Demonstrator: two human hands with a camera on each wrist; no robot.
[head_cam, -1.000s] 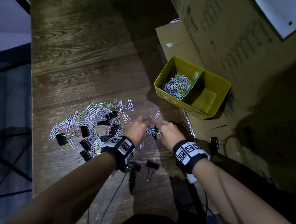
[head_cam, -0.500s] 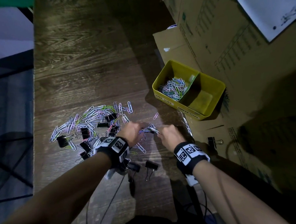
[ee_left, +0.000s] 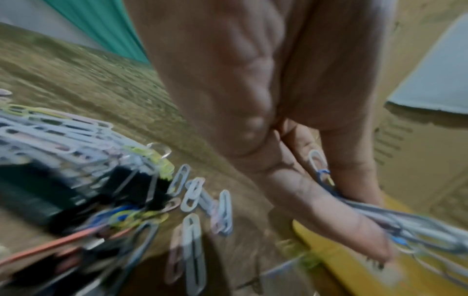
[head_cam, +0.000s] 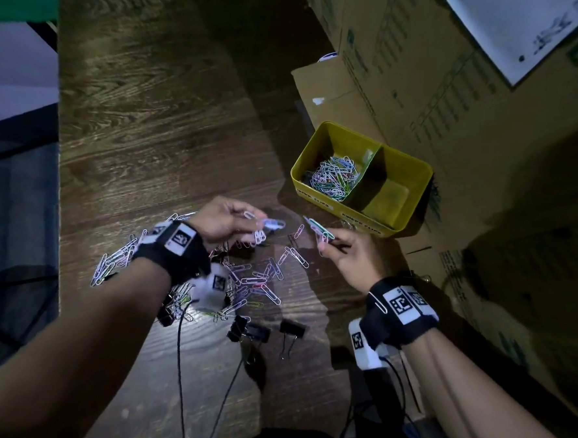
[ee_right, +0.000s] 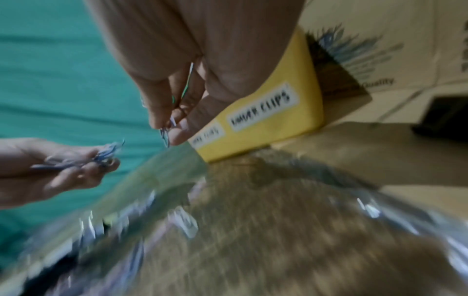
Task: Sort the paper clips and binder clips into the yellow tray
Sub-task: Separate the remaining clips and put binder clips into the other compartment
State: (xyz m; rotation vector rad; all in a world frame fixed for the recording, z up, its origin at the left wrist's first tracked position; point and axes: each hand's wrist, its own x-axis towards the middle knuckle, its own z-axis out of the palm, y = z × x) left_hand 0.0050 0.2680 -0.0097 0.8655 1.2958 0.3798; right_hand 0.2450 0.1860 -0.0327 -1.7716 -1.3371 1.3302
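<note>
A yellow two-compartment tray (head_cam: 410,177) stands at the right on cardboard; its left compartment holds a heap of paper clips (head_cam: 334,178), its right one looks bare. Loose paper clips (head_cam: 261,281) and black binder clips (head_cam: 292,328) lie scattered on the wooden table. My left hand (head_cam: 237,222) is raised above the pile and pinches a bunch of paper clips (ee_left: 415,230). My right hand (head_cam: 336,246) is also raised, just left of the tray's front wall (ee_right: 263,112), and pinches a few paper clips (head_cam: 318,229) between thumb and fingers.
Big cardboard boxes (head_cam: 423,58) rise behind and to the right of the tray. The table's left edge (head_cam: 60,205) drops off to a dark floor. Cables (head_cam: 180,377) run from my wrists over the near table. A white sheet (head_cam: 518,11) lies on the boxes.
Both hands have lifted off the table with paper clips and moved apart, the right one toward the tray. More clips now lie scattered between the hands.
</note>
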